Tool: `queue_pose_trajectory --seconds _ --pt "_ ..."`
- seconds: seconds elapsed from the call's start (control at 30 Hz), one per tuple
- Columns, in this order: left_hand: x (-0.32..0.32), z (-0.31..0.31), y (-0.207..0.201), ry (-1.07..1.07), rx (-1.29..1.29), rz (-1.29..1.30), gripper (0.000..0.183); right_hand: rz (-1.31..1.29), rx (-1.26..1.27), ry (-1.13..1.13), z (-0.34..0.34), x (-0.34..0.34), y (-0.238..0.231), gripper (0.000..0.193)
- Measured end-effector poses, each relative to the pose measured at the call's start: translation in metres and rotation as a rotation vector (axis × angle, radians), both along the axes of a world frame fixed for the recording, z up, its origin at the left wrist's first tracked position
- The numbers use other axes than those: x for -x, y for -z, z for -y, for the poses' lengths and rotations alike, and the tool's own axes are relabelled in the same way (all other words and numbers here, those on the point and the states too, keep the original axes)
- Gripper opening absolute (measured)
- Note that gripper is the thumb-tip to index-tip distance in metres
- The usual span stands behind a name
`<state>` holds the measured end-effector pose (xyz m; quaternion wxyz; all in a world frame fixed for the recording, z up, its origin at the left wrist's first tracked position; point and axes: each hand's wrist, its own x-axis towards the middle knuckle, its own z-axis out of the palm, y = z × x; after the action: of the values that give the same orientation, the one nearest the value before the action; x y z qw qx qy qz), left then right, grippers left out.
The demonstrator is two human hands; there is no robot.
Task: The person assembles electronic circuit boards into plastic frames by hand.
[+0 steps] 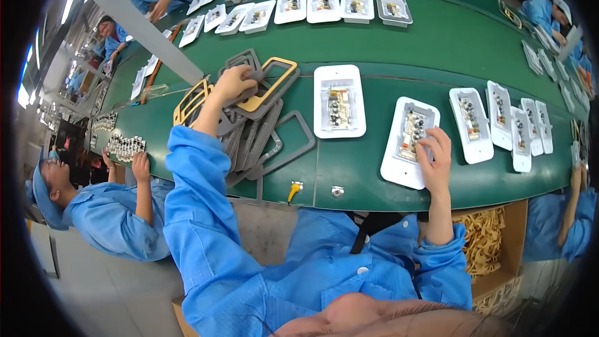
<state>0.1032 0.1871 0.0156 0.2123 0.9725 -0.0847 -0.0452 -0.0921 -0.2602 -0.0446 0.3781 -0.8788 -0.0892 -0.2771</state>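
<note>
Left hand [236, 84]: at 10 to 11 o'clock from mid-view, over the frame pile; its fingers are bent downward, and whether they are clamped on a frame cannot be told.
Frame pile: flat grey rectangular frames [249, 143], overlapping, with a yellow frame [251, 103] beside the left hand.
Right hand [437, 156]: at 3 o'clock, on the right side of a white housing [402, 175]; its fingers are curled, and whether they pinch anything cannot be told.
White housing: tilted on the green bench [349, 162], small components inside.
Neighbouring housing [337, 75]: at 1 o'clock, well apart from both hands.
Yellow-tipped plug [294, 193]: at 6 o'clock.
Cardboard box [513, 237]: at 4 o'clock, full of yellowish strips.
</note>
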Motion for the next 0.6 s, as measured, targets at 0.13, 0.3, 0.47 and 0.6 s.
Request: queue_pose_trajectory --seconds 0.13,0.3,0.47,0.6 --pt "-0.008 0.007 0.013 -0.047 -0.091 -0.001 0.051 0.007 0.015 0.011 0.003 0.001 0.001 0.010" --pt "-0.007 0.006 -0.002 -0.043 -0.125 0.003 0.049 -0.009 -0.024 0.005 0.002 0.002 -0.002 0.009" --pt "0.037 0.019 -0.071 -0.029 0.038 0.165 0.049 0.009 -0.074 0.045 -0.003 0.006 -0.006 0.011" --pt "0.117 0.075 -0.111 0.099 0.233 0.528 0.045 0.356 0.079 0.279 -0.005 0.018 -0.028 0.023"
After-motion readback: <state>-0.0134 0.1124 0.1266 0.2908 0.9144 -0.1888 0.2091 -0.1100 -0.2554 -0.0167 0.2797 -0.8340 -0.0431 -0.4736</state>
